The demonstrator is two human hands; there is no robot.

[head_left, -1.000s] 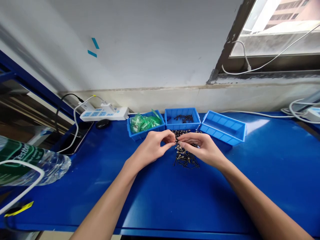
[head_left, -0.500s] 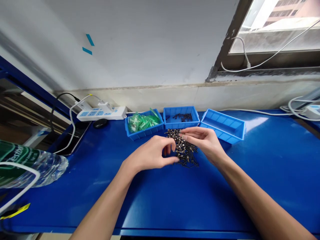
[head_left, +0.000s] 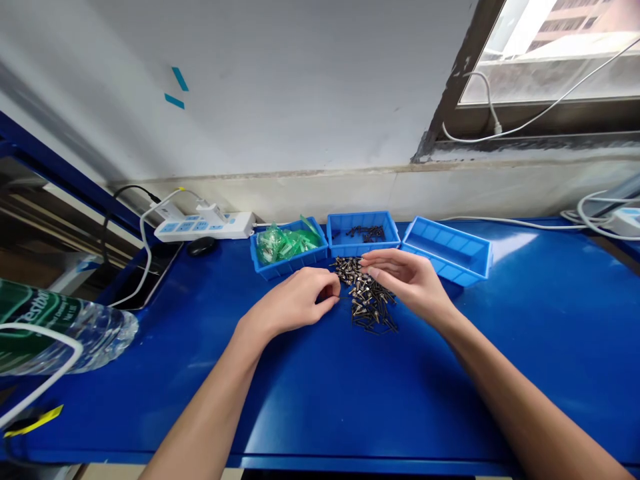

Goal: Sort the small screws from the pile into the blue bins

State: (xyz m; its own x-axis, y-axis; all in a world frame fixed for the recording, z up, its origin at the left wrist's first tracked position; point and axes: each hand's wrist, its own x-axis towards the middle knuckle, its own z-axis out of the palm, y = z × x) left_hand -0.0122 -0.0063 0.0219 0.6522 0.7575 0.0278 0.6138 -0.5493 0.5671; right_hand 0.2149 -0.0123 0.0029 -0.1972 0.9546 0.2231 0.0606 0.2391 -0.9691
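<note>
The left hand [head_left: 300,301] had its thumb and curled forefinger brought together in a narrow pinch, and a thin dark screw [head_left: 345,297] jutted from the fingertips toward the pile. Its back faced up, the knuckles arched, the other fingers folded under and mostly hidden. The wrist bent slightly, and the forearm ran down and outward to the lower edge of the view.

The right hand [head_left: 411,279] reached in from the other side, its fingers held long and close together above the thumb, the tips nearly meeting over the upper right of the pile. Whether anything sat between those tips could not be told. Its forearm slanted away to the lower right corner.

Between the hands lay the screw pile [head_left: 369,303], dark shanks and shinier heads jumbled on the blue table [head_left: 360,400]. Just behind it stood the middle bin [head_left: 363,252], with some dark screws [head_left: 373,233] inside. Near it on the left, the left bin [head_left: 290,268] held green plastic bags [head_left: 287,243]; on the right, the right bin [head_left: 445,262] sat at an angle. Farther left, a white power strip [head_left: 240,227] rested along the wall [head_left: 300,87].
</note>
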